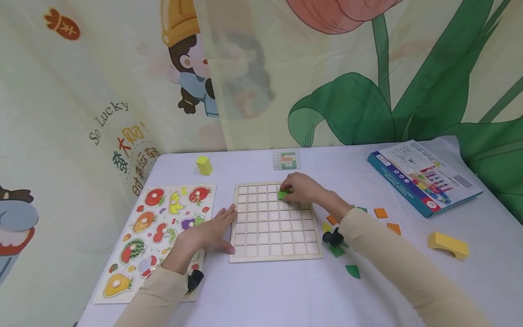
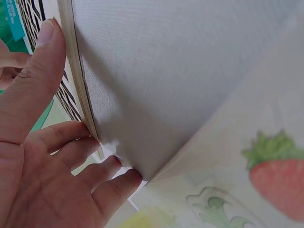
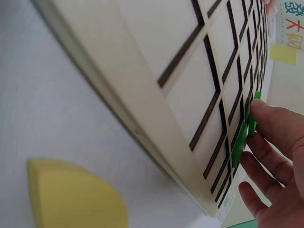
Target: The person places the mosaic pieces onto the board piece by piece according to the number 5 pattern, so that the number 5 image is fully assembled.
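The green tile [image 1: 282,195] is pinched by the right hand [image 1: 300,188] over the grid board [image 1: 273,254]; the board is steadied by the flat, open left hand [image 1: 212,231]; the tile could be dropped crooked if the board slides

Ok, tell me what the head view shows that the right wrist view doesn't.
Only the head view shows the left hand resting flat against the wooden grid board, the fruit puzzle, the blue box and the pattern card. Only the right wrist view shows a yellow rounded piece close up, beside the board's edge. Both show the right hand pinching a green tile on the grid.
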Demonstrator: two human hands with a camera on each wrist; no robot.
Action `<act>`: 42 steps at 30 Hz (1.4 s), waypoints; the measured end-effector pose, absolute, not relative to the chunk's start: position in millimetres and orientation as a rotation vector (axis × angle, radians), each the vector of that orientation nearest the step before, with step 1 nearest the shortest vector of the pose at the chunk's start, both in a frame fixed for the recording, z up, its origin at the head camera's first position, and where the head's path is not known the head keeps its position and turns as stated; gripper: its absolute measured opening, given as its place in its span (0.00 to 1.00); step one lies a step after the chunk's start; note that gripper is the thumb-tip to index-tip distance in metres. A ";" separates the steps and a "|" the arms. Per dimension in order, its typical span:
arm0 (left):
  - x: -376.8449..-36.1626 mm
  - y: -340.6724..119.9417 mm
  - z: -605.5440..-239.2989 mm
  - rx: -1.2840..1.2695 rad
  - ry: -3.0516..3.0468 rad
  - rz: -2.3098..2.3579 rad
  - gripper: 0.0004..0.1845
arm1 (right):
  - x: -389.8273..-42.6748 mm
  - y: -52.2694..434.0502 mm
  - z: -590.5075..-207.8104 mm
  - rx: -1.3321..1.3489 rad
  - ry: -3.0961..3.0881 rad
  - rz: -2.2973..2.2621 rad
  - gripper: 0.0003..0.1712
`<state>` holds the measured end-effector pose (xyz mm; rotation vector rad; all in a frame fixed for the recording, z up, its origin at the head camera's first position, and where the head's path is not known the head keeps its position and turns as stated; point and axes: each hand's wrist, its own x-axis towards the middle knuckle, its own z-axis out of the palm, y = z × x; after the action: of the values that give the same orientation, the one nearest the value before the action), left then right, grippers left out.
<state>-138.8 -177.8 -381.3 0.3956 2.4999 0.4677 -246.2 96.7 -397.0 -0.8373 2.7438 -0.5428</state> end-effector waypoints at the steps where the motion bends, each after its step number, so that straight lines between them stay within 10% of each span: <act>1: -139.0 -177.4 -381.1 0.398 2.499 0.468 0.54 | -245.9 96.2 -397.9 -0.838 2.746 -0.536 0.17; 42: -138.0 -175.7 -376.1 0.443 2.510 0.479 0.53 | -220.4 221.2 -380.8 -0.498 2.721 -0.719 0.19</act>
<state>-138.0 -175.7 -376.1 0.4427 2.5099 0.4788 -220.4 221.2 -380.8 -0.4983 2.7211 -0.7190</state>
